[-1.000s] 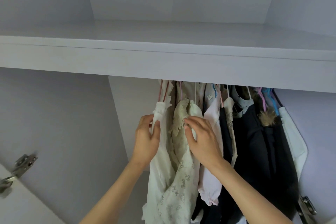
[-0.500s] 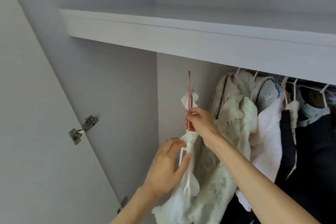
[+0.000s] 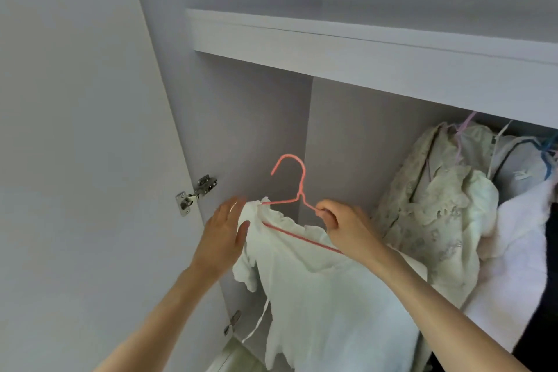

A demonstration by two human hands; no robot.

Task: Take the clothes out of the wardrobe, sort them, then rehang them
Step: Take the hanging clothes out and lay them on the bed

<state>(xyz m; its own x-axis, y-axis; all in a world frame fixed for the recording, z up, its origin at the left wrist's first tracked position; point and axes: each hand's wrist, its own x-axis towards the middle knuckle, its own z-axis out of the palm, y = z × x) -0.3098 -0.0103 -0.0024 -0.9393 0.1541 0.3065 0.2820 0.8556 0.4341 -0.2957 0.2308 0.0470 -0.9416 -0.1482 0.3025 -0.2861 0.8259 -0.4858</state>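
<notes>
A white ruffled garment (image 3: 317,296) hangs on a pink wire hanger (image 3: 297,187) that is off the rail, in front of the wardrobe's left side. My right hand (image 3: 341,226) pinches the hanger's right shoulder wire. My left hand (image 3: 225,232) has its fingers straight and touches the garment's left shoulder. The hanger's hook is free in the air. Several other clothes (image 3: 437,214) still hang at the right: a cream lace piece, a white one and a dark one.
The wardrobe shelf (image 3: 362,51) runs across above the hanging space. The open door (image 3: 75,160) stands at the left with metal hinges (image 3: 196,193). The rail itself is hidden behind the shelf front.
The white garment on its pink hanger has come off the rail and moved left and down, turned to face me. My view has swung left.
</notes>
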